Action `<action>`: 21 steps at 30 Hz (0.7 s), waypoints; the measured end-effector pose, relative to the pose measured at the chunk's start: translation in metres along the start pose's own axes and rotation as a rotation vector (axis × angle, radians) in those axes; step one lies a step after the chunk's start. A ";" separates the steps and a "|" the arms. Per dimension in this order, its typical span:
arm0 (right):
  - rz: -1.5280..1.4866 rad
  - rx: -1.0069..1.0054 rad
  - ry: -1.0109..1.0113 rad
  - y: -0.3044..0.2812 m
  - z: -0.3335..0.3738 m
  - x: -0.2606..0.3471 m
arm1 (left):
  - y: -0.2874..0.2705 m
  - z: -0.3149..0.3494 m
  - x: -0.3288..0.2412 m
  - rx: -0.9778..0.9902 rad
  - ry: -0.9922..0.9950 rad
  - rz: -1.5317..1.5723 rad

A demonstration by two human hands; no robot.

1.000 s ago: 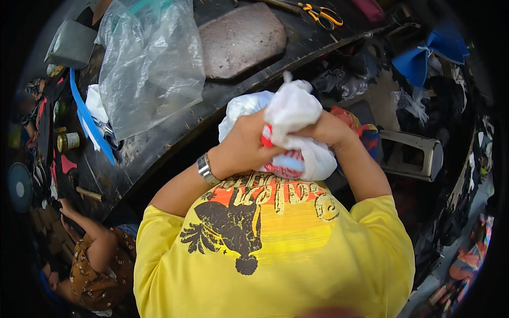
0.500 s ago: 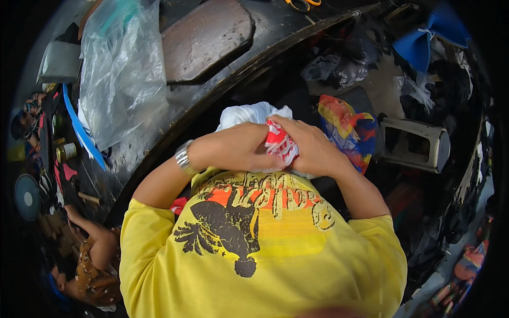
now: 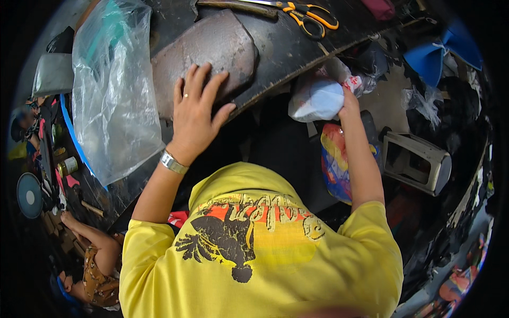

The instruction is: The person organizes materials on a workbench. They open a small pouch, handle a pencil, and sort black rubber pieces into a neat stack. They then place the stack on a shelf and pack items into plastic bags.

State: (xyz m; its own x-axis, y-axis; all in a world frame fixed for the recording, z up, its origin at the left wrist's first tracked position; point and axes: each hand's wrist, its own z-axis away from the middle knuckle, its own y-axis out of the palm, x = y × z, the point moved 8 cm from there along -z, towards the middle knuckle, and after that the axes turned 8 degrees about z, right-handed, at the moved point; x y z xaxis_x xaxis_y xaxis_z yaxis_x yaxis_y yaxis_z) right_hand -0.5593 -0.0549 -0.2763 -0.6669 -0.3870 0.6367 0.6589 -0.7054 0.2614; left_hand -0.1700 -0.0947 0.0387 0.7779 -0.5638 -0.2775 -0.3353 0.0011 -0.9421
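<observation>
My right hand (image 3: 348, 105) is closed on the gathered top of a white plastic bag (image 3: 314, 105) with red print. Something pale and rounded shows through the bag, which hangs past the table edge, on the right. With fingers spread, my left hand (image 3: 192, 119) lies over the near edge of a brown flat slab (image 3: 212, 40) with cut corners; nothing is in its grasp. A watch sits on my left wrist. Just below my right forearm is a red, yellow and blue plastic bag (image 3: 335, 169).
Orange-handled scissors (image 3: 312, 20) lie on the dark table (image 3: 275, 61) beyond the slab. To its left is a clear plastic bag (image 3: 116, 100). A grey metal frame (image 3: 416, 161) and a blue piece (image 3: 427, 58) are at right. Another person's arm (image 3: 90, 233) shows at lower left.
My hands have parted. The right one has carried the white bag forward and to the right, while the left has let go of it and reached onto the slab. More of the scissors shows.
</observation>
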 end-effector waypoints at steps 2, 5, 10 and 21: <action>-0.120 0.128 -0.086 0.031 -0.037 -0.003 | 0.007 0.000 -0.002 0.021 0.008 -0.001; -0.045 0.197 -0.035 0.073 -0.079 -0.016 | 0.007 0.000 0.001 0.051 -0.020 0.027; 0.117 0.111 0.006 0.086 -0.135 -0.047 | 0.006 -0.005 0.005 0.126 -0.036 0.046; 1.056 -0.064 0.021 -0.010 -0.180 -0.115 | 0.004 0.012 0.018 0.060 0.000 0.233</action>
State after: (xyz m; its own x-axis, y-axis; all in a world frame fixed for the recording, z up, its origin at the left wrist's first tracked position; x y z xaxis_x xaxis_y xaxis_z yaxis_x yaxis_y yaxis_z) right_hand -0.5523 -0.1100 -0.4826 0.2277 -0.8320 0.5058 0.8889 -0.0345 -0.4569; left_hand -0.1505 -0.0948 0.0272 0.6831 -0.5424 -0.4891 -0.4738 0.1805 -0.8619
